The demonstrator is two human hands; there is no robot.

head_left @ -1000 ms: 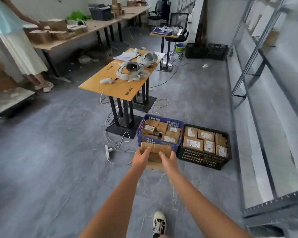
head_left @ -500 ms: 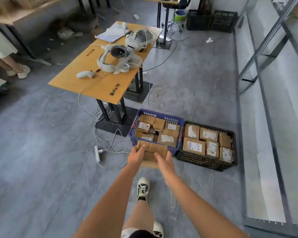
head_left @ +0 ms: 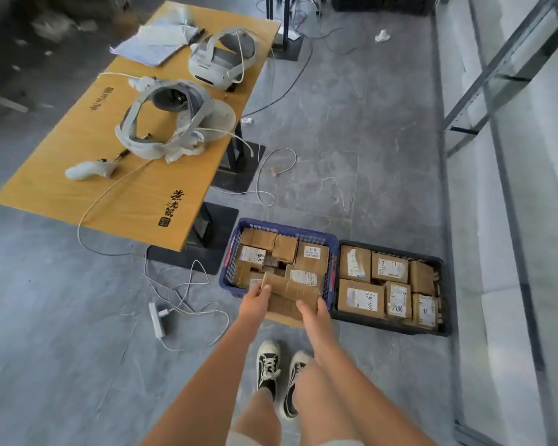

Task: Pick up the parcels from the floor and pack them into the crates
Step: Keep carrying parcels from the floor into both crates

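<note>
I hold a small stack of brown cardboard parcels (head_left: 289, 292) between both hands, over the near edge of the blue crate (head_left: 227, 263). My left hand (head_left: 254, 299) grips the stack's left end and my right hand (head_left: 313, 312) grips its right end. The blue crate holds several taped parcels, some with white labels. Right beside it stands a black crate (head_left: 445, 278), also filled with several labelled parcels. Which of the held parcels touch the crate's contents I cannot tell.
A low wooden table (head_left: 78, 188) with two white headsets (head_left: 171, 123) and a controller stands to the left of the crates. White cables and a power strip (head_left: 158, 320) lie on the grey floor by its base. A metal shelving rack (head_left: 503, 69) runs along the right. My feet stand just behind the crates.
I have walked up to the crates and my view has tilted down. The parcels in my hands have moved from in front of the blue crate to over its near edge.
</note>
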